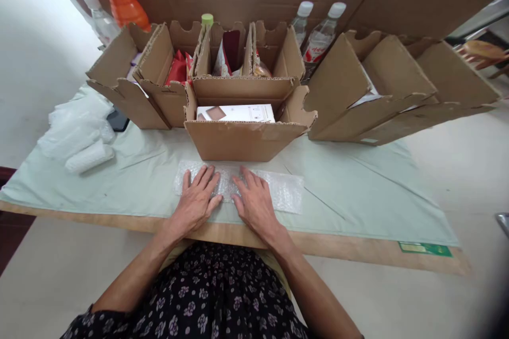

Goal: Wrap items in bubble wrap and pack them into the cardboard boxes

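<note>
Left hand (196, 201) and right hand (255, 202) on one bubble-wrap strip (227, 183), lower centre of frame.
Left of frame: heap of clear wrap (79, 127) on pale green cloth (135, 185); centre: left hand, palm down, fingers spread, grasping nothing; strip lying flat, running beneath both hands; cardboard box (238, 140) just above, containing white printed carton (242, 112); right hand, palm down, fingers extended, likewise grasping nothing; upper right: further cardboard boxes (338, 90), side by side.

One tablecloth (369, 193) is listed in pale green, one bubble-wrap strip (286, 192) in translucent white. Brown is noted for the front cardboard box (238, 141), orange for one bottle (123, 1). The black garment (222, 296) is patterned with pinkish-grey flowers.
</note>
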Available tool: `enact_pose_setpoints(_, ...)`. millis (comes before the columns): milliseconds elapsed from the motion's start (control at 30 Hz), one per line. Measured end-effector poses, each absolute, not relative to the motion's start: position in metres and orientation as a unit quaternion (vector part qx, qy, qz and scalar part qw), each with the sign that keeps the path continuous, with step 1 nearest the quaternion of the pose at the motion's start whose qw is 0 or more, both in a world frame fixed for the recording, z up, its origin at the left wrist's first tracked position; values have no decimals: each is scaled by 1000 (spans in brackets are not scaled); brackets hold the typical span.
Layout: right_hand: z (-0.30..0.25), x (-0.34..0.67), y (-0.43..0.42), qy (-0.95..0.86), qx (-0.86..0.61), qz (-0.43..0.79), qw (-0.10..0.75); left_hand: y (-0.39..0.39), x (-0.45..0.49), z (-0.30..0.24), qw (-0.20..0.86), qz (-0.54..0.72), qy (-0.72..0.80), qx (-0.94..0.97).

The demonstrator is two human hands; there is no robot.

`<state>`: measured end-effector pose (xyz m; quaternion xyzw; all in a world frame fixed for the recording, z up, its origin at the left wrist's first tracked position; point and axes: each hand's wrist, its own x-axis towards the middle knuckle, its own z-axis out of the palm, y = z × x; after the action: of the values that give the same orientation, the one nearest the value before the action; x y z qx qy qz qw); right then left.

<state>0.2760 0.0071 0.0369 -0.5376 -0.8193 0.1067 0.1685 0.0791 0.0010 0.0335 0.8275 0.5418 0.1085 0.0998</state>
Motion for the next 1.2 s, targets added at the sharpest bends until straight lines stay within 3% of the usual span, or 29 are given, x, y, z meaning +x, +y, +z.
enact_pose_setpoints(133,14,327,-15,-810,-560,89,150,1,62,19,91,99,535,834)
enact_pose_setpoints(300,15,435,-42,-647,-748,-3,144,0,59,16,119,115,527,833)
enact_pose_setpoints(433,25,452,-31,-623,-754,-16,208,1,47,18,107,193,568,793)
enact_pose_setpoints(600,24,403,16,-700,-677,63,219,9,20,14,20,245,708,663)
enact_pose_setpoints(767,31,389,-1,-693,-667,149,229,9,18,11,69,260,704,657)
enact_pose_setpoints(900,42,373,-46,-634,-668,301,245,12,-2,39,139,283,724,614)
enact_pose_setpoints(1033,46,314,-67,-637,-573,456,243,52,-23,72,81,267,729,625)
enact_pose_setpoints(1200,45,258,-64,-687,-521,467,196,104,-9,69,35,227,722,653)
